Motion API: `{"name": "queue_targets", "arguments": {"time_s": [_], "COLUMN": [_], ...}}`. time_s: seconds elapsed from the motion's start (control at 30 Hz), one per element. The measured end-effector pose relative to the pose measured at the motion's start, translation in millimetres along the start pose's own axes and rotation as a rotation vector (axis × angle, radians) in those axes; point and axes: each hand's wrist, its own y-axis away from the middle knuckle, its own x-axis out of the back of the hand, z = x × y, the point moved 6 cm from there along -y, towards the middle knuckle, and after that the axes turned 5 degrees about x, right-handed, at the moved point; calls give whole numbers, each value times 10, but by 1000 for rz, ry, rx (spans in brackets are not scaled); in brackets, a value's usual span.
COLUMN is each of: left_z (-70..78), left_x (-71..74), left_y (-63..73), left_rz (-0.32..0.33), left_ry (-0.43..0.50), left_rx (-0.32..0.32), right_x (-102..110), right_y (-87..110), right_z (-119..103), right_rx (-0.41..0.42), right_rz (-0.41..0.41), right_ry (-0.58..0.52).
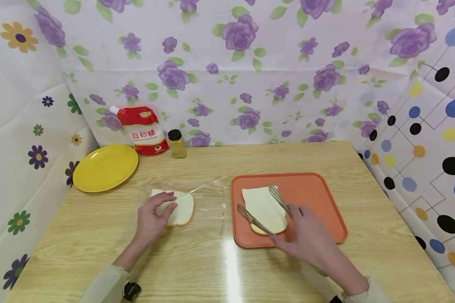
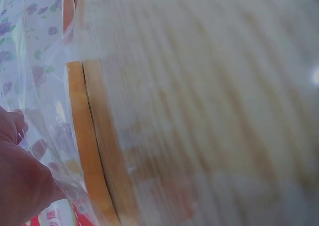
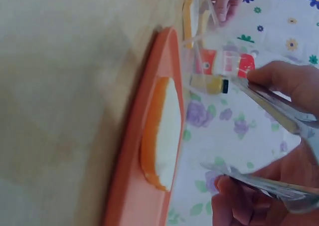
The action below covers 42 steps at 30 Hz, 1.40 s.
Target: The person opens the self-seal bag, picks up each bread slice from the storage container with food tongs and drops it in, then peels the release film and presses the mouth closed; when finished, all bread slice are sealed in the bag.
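In the head view my left hand [image 1: 151, 216] pinches the film of a clear plastic bag [image 1: 210, 204]. A white bread slice [image 1: 183, 210] with an orange-brown crust lies in it, partly hidden by my fingers. My right hand [image 1: 312, 235] grips metal tongs [image 1: 255, 219], whose two slotted ends stand spread on either side of a second bread slice [image 1: 263, 206]. That slice lies on an orange tray [image 1: 322, 202]. Seen from the right wrist, the tongs [image 3: 264, 183] are above the slice [image 3: 167, 136] and apart from it.
At the back left stand a yellow plate [image 1: 106, 168], a red and white sugar pouch [image 1: 144, 132] and a small black-capped jar [image 1: 177, 144]. Flower-patterned cloth [image 1: 212, 97] hangs behind the wooden table [image 1: 197, 269], and dotted cloth [image 1: 432, 168] along its right side.
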Motion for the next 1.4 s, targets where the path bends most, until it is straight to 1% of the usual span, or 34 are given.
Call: {"name": "queue_targets", "arguments": {"time_s": [0.13,0.2,0.3,0.4,0.47,0.53,0.7,0.97,1.17,1.27,1.4], "left_z": [-3,-5,0,8,11,11,1,26,18,18,20], "left_x": [11,16,17,18,19,19,15,7,4,3,3], "left_y": [1,3,4,3,2,0,-2,0,3,4,5], "left_rz": [10,8,0,-7,-10,-13,-15,-18,-21,-20,-17], "left_ry": [-10,-12,-4,-1,-5,-12,-25,-30,-46,-50,-50], "left_rx": [-9,-4,1,4,6,8,4,6,15,11,5], "right_x": [-2,-16,-60,-127,-165,-190,-209,-284,-330,-375,-448], "right_y": [158,218,301,381,421,449,481,479,453,437,426], "right_z": [31,35,43,46,36,20,-17,-60,-97,-108,-122], "right_rx": [-106,-153,-239,-328,-357,-368,-378,-394,-384,-389,-411], "right_rz": [24,18,-23,-99,-123,-130,-115,-145,-125,-135,-165], "right_ry": [23,29,24,1,-10,-10,20,36,55,41,-8]}}
